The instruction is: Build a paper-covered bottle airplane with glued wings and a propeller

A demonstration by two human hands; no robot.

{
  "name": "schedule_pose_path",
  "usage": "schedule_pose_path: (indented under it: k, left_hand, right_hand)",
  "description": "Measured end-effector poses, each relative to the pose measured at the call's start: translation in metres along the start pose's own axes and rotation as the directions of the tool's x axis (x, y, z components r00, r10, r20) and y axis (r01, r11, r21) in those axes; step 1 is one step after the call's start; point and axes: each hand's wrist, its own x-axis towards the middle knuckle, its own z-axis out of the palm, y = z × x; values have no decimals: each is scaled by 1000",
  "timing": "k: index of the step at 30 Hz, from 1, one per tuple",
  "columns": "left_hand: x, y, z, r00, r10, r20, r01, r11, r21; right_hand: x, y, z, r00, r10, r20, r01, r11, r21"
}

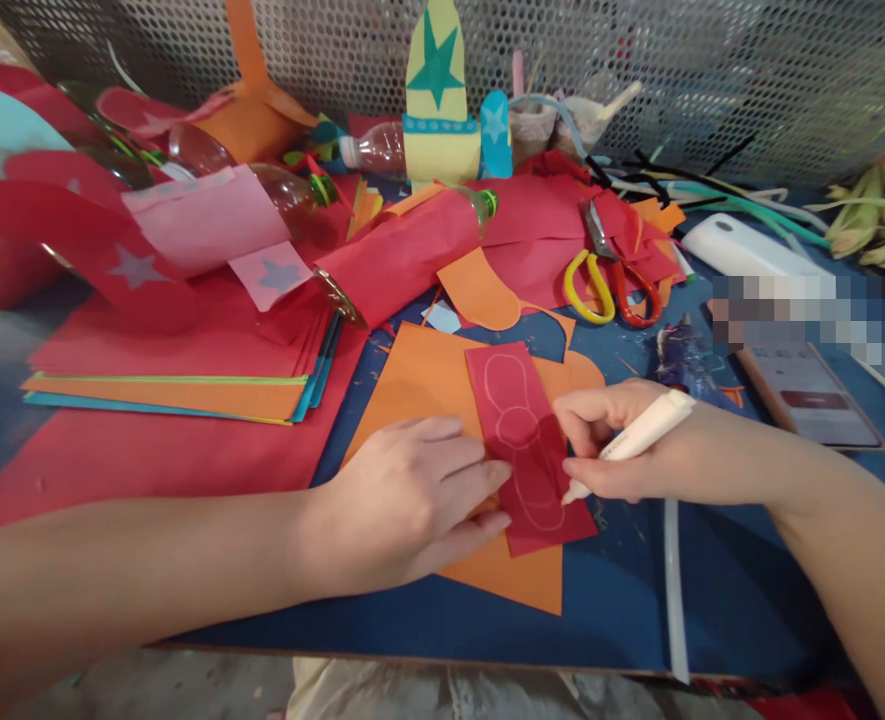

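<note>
My right hand (614, 440) grips a white marker (648, 425), its tip down at the right edge of a strip of red paper (530, 525). Thin pale lines on that strip form a bow-like outline with two long lobes and a round middle. My left hand (419, 490) lies flat with fingers stretched out, the fingertips resting on the strip's left side. Beneath the strip is a larger sheet of orange paper (412, 380), partly covered by my left hand.
Scissors (599, 285) with yellow and red handles lie behind my right hand. A phone (817, 395) is at the right. Stacked coloured paper (172, 395) sits at the left. Paper-wrapped bottles (412, 250) and a yellow rocket shape (442, 150) stand along the metal mesh (712, 80).
</note>
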Motion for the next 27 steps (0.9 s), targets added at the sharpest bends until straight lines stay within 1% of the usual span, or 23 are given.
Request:
schedule_pose_path:
  k: [7, 12, 14, 16, 19, 21, 23, 25, 27]
  left_hand:
    - [0, 0, 0, 1000, -14, 28, 14, 1000, -1]
    - [0, -1, 1, 1000, -13, 17, 13, 1000, 1]
    - [0, 0, 1, 1000, -3, 6, 3, 1000, -2]
    - [0, 1, 1, 1000, -5, -12, 5, 1000, -15]
    - [-1, 2, -3, 995, -67, -75, 61, 995, -79]
    - [-1, 2, -7, 987, -115, -115, 93, 979, -182]
    - [0, 0, -10, 976, -187, -110, 148, 945, -292]
    - [2, -2, -12, 952, -296, -80, 250, 900, -356]
    - [3, -4, -10, 916, -393, -76, 337, 859, -385]
  right_hand:
    - [2, 4, -1, 992, -87, -89, 87, 996, 6]
    - [3, 7, -1, 988, -100, -116, 101, 995, 1]
    - [4, 6, -1, 980, -131, -149, 135, 991, 15]
    - [4, 5, -2, 951, -202, -236, 218, 975, 42]
    - [5, 5, -4, 864, -264, -429, 330, 940, 85]
    - [6, 5, -5, 811, -271, -518, 388, 912, 131]
    - [7, 7, -6, 782, -305, -544, 465, 866, 183]
    - [7, 9, -6, 773, -356, -525, 536, 810, 239]
    - [8, 11, -5, 774, -394, -495, 574, 767, 288]
